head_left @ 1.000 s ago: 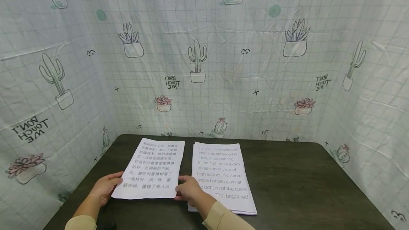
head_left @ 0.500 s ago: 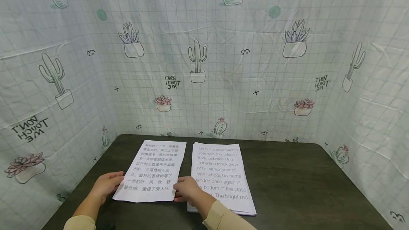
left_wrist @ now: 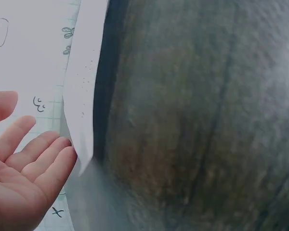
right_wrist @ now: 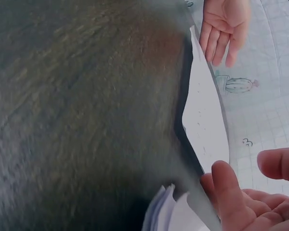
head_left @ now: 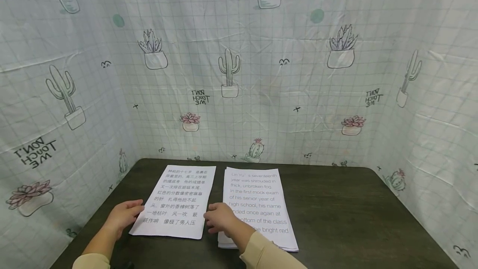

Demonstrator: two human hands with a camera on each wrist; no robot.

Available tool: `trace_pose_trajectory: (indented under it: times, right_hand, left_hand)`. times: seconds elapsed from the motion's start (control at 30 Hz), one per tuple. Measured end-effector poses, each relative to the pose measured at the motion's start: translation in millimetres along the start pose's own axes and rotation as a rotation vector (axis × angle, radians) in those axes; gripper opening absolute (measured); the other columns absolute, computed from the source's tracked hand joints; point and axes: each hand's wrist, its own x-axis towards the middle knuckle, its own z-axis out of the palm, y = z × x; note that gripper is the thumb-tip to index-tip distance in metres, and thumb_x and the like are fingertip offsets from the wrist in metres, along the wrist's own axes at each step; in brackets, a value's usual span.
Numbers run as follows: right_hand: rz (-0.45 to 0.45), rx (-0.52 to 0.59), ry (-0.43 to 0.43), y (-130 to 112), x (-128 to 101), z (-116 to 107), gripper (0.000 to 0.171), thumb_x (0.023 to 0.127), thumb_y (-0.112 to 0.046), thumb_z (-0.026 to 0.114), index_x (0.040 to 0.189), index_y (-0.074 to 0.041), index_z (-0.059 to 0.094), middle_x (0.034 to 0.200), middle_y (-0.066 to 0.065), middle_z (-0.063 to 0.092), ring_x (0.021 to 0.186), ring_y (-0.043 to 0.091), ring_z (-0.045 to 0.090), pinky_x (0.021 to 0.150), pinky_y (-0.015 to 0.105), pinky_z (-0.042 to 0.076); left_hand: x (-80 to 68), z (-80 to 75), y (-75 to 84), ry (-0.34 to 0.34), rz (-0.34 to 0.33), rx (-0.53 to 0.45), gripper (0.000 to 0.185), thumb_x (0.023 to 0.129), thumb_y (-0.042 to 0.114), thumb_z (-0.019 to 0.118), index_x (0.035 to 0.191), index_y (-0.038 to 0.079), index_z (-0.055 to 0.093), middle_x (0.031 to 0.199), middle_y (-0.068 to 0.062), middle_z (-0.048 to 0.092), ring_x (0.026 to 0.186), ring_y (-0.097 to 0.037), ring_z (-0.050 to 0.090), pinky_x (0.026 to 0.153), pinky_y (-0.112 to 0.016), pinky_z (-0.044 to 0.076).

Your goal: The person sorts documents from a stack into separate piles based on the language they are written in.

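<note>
A white sheet of paper (head_left: 172, 202) printed with Chinese characters lies on the dark table, left of the middle. My left hand (head_left: 122, 217) is beside its left edge; in the left wrist view the fingers (left_wrist: 58, 168) are extended, tips right at the paper's edge, thumb apart. On the other side my right hand (head_left: 221, 218) is just off the sheet's right edge, and the right wrist view shows a gap between thumb and fingers (right_wrist: 226, 187), nothing pinched. Under the right hand is a stack of English-printed pages (head_left: 257, 206), its lower left part covered by that hand.
The dark wooden table (head_left: 336, 211) extends to the right of the stack. A pale curtain (head_left: 284, 115) with cactus drawings surrounds its back and sides. A narrow strip of table separates the sheet and the stack.
The Chinese-printed sheet has come down flat and shifted slightly toward me. My right hand has let go of its right edge and drawn a little to the right; the left hand has barely moved.
</note>
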Motion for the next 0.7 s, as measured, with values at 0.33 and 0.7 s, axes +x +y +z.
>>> trace_pose_trajectory:
  times: [0.33,0.7]
  right_hand:
    - [-0.049,0.011,-0.012,6.8,-1.5,-25.7,0.056,0.090,-0.011,0.063,0.141,0.005,0.046,0.119,0.023,0.064,0.101,0.033,0.069,0.079,0.041,0.060]
    - [-0.048,0.001,0.024,30.8,-9.1,-73.7,0.059,0.091,-0.015,0.062,0.144,0.003,0.043,0.122,0.023,0.063,0.098,0.024,0.068,0.081,0.038,0.060]
  left_hand:
    - [-6.9,15.7,18.5,-0.043,0.064,-0.104,0.060,0.100,0.019,0.051,0.146,-0.013,0.029,0.147,-0.037,0.033,0.135,-0.047,0.041,0.108,-0.054,0.043]
    - [-14.1,62.5,40.5,-0.124,0.106,-0.254,0.055,0.097,0.012,0.055,0.144,-0.009,0.036,0.145,-0.033,0.042,0.129,-0.039,0.051,0.103,-0.048,0.049]
